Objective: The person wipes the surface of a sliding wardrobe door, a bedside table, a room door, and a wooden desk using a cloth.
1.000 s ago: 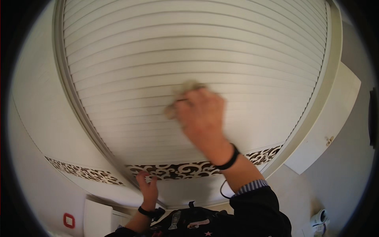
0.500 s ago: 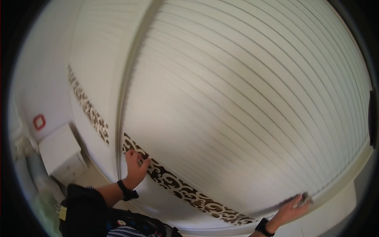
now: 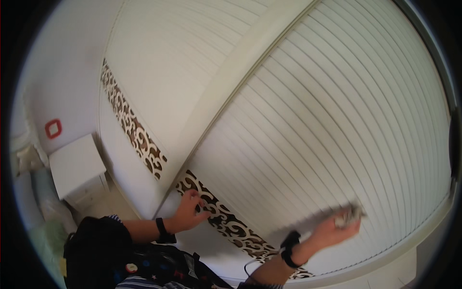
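Observation:
A tall white wardrobe door with fine parallel grooves fills most of the view. My right hand presses a crumpled greyish cloth against its grooved face and casts a shadow beside it. Across the door's lower part runs a dark brown band with white scrollwork. My left hand is at the band's left end, thumb apart from the bent fingers, with nothing seen in it. Whether its fingertips touch the band is not clear.
Left of the door stands another white panel with a matching scrollwork strip. A white bedside cabinet stands by the wall, below a red-framed switch plate. Bedding lies at the far left.
My right hand has moved up and left over the grooves with the cloth. The view has turned, so the door's left edge slants more. My left hand remains by the scrollwork.

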{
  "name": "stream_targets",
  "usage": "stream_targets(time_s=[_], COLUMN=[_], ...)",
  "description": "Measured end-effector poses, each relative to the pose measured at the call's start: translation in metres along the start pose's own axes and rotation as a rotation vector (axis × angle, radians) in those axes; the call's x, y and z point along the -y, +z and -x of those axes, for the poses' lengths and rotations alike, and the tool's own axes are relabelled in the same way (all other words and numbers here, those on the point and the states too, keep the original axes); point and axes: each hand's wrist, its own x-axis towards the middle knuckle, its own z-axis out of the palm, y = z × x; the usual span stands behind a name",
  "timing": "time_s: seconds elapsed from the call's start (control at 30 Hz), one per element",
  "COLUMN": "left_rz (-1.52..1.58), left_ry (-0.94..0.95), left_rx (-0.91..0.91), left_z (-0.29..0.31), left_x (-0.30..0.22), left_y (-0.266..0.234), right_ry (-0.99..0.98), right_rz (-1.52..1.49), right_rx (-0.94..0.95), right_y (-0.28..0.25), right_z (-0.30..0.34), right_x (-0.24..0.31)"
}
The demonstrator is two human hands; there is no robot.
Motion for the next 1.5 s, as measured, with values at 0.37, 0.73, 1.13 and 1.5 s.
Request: stream_targets(time_s=[0.37, 0.73, 1.13, 1.5], left_rz=[0.05, 0.0, -0.02, -0.455], left_ry=[0.186, 0.464, 0.96, 1.075], left_rx=[0.733, 0.868, 0.468, -0.345], left_z=[-0.023, -0.032, -0.069, -0.127], left_x=[0.031, 0.074, -0.002, -0.054], left_y=[-0.076, -0.083, -0.171, -0.162], right_ry=[-0.342, 0.371, 0.033, -0.013], right_rz=[-0.23, 0.048, 0.059, 0.12], right_rx=[0.342, 0.371, 0.371, 0.526], right_y=[0.092, 0.038, 0.063, 0.074], right_z=[-0.017, -0.044, -0.037, -0.037], right_x=[0.293, 0.196, 0.238, 0.285])
